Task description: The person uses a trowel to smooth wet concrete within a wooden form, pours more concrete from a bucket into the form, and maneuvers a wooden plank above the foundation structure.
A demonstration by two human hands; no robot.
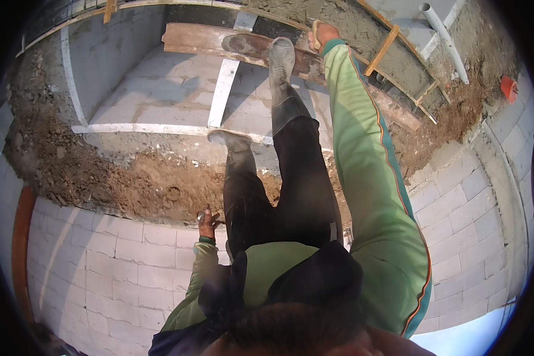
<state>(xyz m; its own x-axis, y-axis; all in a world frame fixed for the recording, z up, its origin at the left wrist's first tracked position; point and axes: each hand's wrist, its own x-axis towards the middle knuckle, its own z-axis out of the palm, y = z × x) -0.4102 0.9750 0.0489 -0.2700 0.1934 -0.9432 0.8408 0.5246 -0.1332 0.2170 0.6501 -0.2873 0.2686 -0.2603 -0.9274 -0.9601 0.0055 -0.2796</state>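
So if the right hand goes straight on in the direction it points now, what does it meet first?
Probably the wet grey mortar bed just beyond it. The right hand is stretched forward and grips a trowel handle at that surface, though depth is unclear here.

Soft daylight, dark fisheye-warped rim
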